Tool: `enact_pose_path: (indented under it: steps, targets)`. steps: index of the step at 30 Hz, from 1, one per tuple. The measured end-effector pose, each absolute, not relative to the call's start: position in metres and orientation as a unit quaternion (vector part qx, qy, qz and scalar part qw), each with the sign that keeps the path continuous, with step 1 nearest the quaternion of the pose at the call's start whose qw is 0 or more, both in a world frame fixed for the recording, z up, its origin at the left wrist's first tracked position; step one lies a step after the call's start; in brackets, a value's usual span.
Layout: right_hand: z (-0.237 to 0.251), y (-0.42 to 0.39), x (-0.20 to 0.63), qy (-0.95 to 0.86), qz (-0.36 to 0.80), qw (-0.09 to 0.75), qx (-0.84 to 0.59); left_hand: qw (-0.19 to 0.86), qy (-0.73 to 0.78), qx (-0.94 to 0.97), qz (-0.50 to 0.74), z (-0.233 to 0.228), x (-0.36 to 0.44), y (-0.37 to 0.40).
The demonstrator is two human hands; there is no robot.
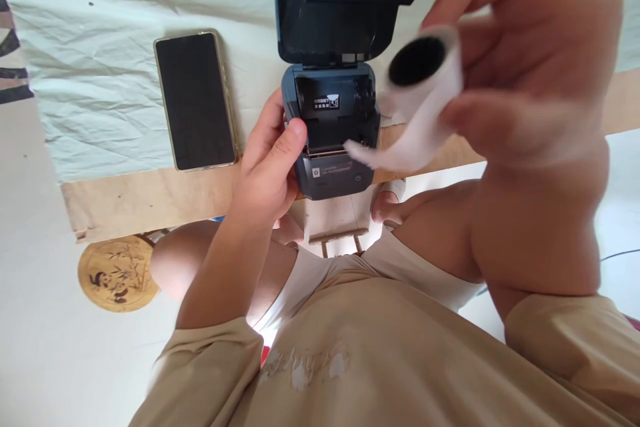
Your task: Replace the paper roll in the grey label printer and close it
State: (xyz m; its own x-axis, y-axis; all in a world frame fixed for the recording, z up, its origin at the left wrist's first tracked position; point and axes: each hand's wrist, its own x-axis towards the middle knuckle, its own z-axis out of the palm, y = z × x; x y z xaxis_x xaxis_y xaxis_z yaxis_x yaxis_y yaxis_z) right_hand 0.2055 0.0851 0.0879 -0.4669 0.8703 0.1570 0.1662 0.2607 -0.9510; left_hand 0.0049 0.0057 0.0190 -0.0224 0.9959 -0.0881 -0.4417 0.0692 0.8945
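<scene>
The right hand (537, 73) pinches a paper roll (431, 103) in its fingers. The left hand (267, 170) has fingers gripping an open printer (330, 130).

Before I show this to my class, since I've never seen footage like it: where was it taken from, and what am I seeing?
It's one picture from a camera worn on a person's head, looking down past their shirt. No machine arms here, just two bare hands. The left hand grips what looks like a small printer, its lid open. The right hand, blurred, holds a white roll with a loose end. A phone lies on the pale cloth.
</scene>
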Motion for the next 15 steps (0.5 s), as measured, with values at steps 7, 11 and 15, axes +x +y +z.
enact_pose_path:
  steps: [7,11,15]
  targets:
    - [0.047,0.127,0.232,-0.578,0.467,0.435,-0.509,0.606,0.437,0.345,0.569,0.019,0.005,0.007]
    - [0.035,0.128,0.245,-0.650,0.322,0.435,-0.533,0.607,0.426,0.343,0.577,0.021,0.005,0.007]
    - [0.028,0.128,0.257,-0.720,0.199,0.393,-0.536,0.607,0.426,0.342,0.577,0.022,0.006,0.007]
